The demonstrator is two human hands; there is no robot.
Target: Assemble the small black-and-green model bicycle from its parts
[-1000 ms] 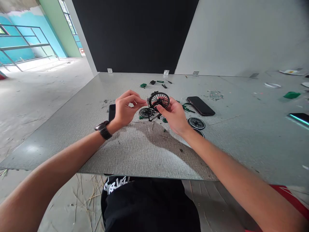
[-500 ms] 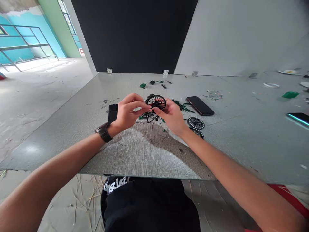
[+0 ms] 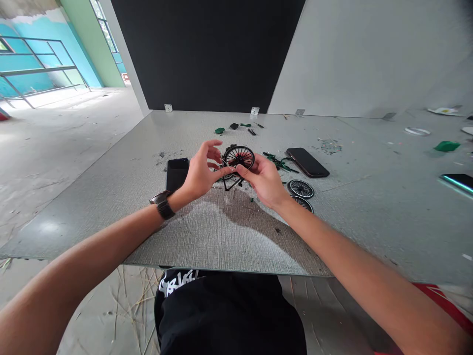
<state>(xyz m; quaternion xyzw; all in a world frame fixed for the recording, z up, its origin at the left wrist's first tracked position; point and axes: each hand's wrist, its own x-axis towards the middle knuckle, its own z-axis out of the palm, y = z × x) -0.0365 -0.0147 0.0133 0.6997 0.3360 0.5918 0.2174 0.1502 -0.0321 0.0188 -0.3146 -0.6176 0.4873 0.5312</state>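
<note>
A small black model bicycle (image 3: 227, 186) with thin spoked wheels is held just above the table. My right hand (image 3: 264, 180) is closed on it, thumb at the near side of the raised wheel (image 3: 244, 157) and fingers behind. From the other side, my left hand (image 3: 203, 170) reaches in with its thumb stretched to the wheel's hub area, touching near my right thumb. Its other fingers are lifted and apart from the thumb. Fine detail at the hub is too small to make out. Two loose spoked wheels (image 3: 301, 188) lie right of my right hand.
A dark phone (image 3: 177, 173) lies behind my left wrist, another phone (image 3: 308, 162) to the right. Green bicycle parts (image 3: 279, 161) sit beyond my right hand. Small green and black pieces (image 3: 219, 130) lie farther back, before an upright black panel (image 3: 207, 54). A lit phone (image 3: 458, 182) rests far right.
My left hand's fingers have opened out of a pinch and lifted, while its thumb stays at the wheel. My right hand keeps its grip on the model bicycle.
</note>
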